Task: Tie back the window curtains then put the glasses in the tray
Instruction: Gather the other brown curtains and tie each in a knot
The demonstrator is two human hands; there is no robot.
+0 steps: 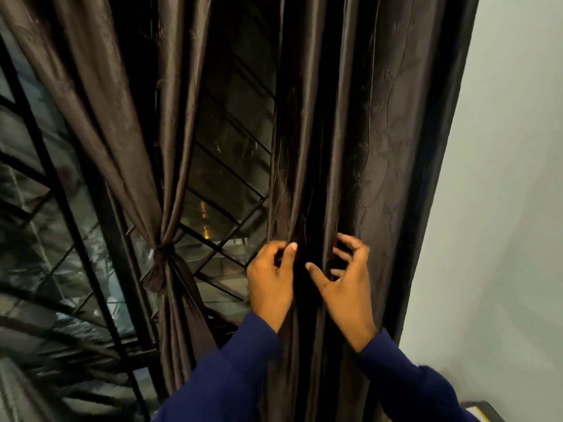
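- Curtains: two dark brown panels hang at the window. The left curtain (158,208) is already cinched with a knotted tie-back (163,249) at mid-height; the right curtain (350,147) hangs loose against the white wall (518,178).
- Left hand (271,278): fingers curled, thumb and forefinger pinching a fold at the inner edge of the right curtain.
- Right hand (347,281): fingers spread and bent, hooked into the folds just beside the left hand; a firm grasp is not evident, so I judge it not yet closed on the cloth.
- Step in hand, by my judgement: gathering the right curtain for tying. Done well, both hands draw all pleats into one tight bundle at the height of the left knot before any band goes round.
- Count: two curtains, one tie-back, two hands, two blue sleeves (231,376).
- Window grille (231,166) shows between the panels.
- Glasses and tray: none in view.
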